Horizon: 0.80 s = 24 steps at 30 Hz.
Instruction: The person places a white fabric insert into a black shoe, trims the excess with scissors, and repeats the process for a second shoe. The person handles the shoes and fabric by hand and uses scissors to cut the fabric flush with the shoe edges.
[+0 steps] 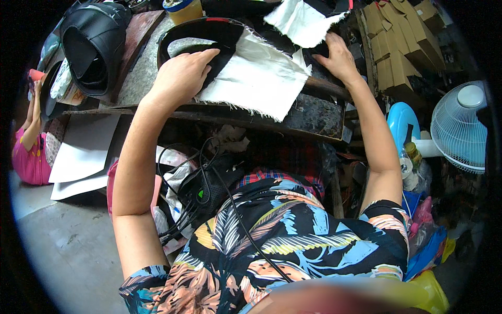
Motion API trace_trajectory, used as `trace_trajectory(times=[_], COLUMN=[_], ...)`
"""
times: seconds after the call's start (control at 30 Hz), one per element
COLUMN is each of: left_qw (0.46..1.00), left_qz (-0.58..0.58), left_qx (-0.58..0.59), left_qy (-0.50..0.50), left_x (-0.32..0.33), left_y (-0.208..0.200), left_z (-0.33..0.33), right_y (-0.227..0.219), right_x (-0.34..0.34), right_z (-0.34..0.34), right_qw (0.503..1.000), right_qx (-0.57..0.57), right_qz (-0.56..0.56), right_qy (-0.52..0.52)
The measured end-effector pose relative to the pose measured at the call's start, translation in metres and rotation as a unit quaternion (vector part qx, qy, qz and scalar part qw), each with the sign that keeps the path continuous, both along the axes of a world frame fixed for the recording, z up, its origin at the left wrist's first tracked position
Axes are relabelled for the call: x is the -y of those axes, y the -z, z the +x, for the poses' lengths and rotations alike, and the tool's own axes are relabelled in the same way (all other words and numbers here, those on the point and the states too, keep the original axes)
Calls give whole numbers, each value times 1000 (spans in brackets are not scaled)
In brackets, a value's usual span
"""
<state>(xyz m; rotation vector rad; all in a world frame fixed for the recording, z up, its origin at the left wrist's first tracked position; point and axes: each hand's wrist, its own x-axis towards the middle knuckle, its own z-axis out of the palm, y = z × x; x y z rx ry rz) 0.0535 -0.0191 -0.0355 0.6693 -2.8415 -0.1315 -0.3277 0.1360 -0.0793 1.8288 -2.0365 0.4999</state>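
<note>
My left hand (187, 73) lies on a curved black piece (228, 32) with a red patch on its top edge, fingers stretched to the right. A white cloth with frayed edges (256, 76) extends from this piece and hangs over the bench front. Farther right, my right hand (339, 58) reaches to the bench, thumb and forefinger apart over dark material. Its forefinger is beside a second frayed white cloth piece (303, 23). What lies under both palms is hidden.
Black moulded pieces (94, 47) and a yellowish tub with a blue rim (184, 10) stand on the worn bench (314, 114). Cardboard boxes (400, 44) and a fan (460, 125) are at right. White sheets (83, 152) and another person in pink (32, 152) are at left. Cables (201, 162) hang below.
</note>
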Motion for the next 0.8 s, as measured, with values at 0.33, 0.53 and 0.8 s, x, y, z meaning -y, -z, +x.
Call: trace_trajectory(times=[0.33,0.53,0.8], left_qw=[998,997,992], left_qz=[35,-28,-116], left_qx=[-38,-64,45], left_qy=[-29,-16,-14], left_x=[8,5,-23], left_y=[6,2,-6], left_z=[2,-1,-10], right_y=[-25,-58,-156], right_x=[-14,-38,-133], right_z=[-15,-15,38], right_qw=[974,965,953], right_qx=[81,98,168], right_qz=[203,234,210], right_qy=[56,68,142])
